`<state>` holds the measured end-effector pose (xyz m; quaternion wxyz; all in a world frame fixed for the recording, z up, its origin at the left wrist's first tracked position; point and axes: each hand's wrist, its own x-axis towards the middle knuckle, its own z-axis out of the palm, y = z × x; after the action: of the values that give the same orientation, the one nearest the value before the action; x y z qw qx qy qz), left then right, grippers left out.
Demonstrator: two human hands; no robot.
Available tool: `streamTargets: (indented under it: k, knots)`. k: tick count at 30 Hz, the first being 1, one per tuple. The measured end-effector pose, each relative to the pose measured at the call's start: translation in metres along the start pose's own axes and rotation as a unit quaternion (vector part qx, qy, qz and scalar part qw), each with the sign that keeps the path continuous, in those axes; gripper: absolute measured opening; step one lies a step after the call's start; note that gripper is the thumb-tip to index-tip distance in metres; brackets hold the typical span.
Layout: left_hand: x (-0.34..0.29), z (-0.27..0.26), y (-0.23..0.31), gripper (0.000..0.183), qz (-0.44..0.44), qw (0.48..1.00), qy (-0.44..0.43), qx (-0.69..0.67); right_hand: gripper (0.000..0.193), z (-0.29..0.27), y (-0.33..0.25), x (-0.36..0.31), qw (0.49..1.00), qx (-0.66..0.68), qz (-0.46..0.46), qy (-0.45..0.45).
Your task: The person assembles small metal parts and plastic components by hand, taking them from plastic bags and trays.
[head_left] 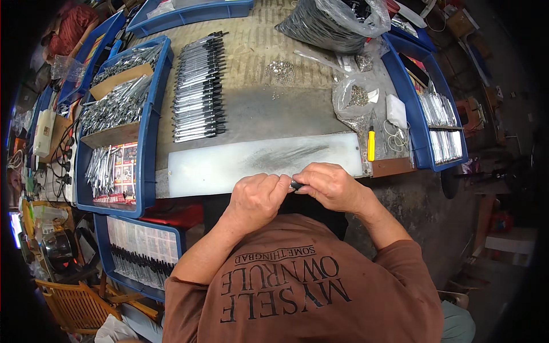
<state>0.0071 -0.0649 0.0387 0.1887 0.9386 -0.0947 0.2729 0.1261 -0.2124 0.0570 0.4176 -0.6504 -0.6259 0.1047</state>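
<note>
Close together over the near edge of a white board (217, 168), both my hands are closed in a pinch. Between their fingertips shows a small dark, rounded part (296, 185); most of it is hidden, so its kind is unclear. My left hand (258, 197) grips it from the left, knuckles up. From the other side my right hand (329, 186) holds it with thumb and fingers. The board carries a grey smudge near its middle. Beyond it lies a long row of slim metal rods with black ends (199, 88), set side by side.
At left stands a blue divided tray (150, 131) of metal rods, with another blue tray (183, 243) below. A yellow-handled screwdriver (371, 146), a bag of small metal parts (357, 100) and a blue tray (426, 131) are at right. A large bag of black parts (326, 28) stands behind.
</note>
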Motion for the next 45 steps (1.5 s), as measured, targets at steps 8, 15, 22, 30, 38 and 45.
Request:
streamTargets:
  k: [8, 15, 22, 30, 38, 45]
  knots:
    - [-0.001, -0.001, 0.004, 0.014, 0.01, 1.0, 0.014, -0.012, 0.02, -0.002, -0.008, 0.003, 0.999, -0.017, -0.02, -0.028]
    - [0.002, -0.004, 0.002, 0.017, -0.007, 1.0, 0.006, -0.008, 0.025, -0.004, -0.003, 0.0, 0.999, -0.013, 0.01, 0.04]
    - [0.005, -0.003, 0.004, 0.018, -0.009, 1.0, 0.005, -0.018, 0.02, -0.008, 0.002, -0.003, 0.999, -0.031, -0.004, 0.022]
    - [0.008, -0.005, 0.006, 0.014, -0.023, 1.0, 0.016, -0.009, 0.019, -0.008, 0.006, -0.001, 0.998, -0.051, -0.026, 0.042]
    - [0.008, -0.004, 0.006, 0.015, -0.019, 1.0, 0.018, 0.013, 0.018, -0.005, 0.007, -0.003, 0.997, -0.051, -0.007, 0.064]
    - [0.005, -0.003, 0.006, 0.015, -0.006, 1.0, 0.004, 0.021, 0.018, -0.001, 0.011, -0.007, 0.997, -0.042, -0.009, 0.067]
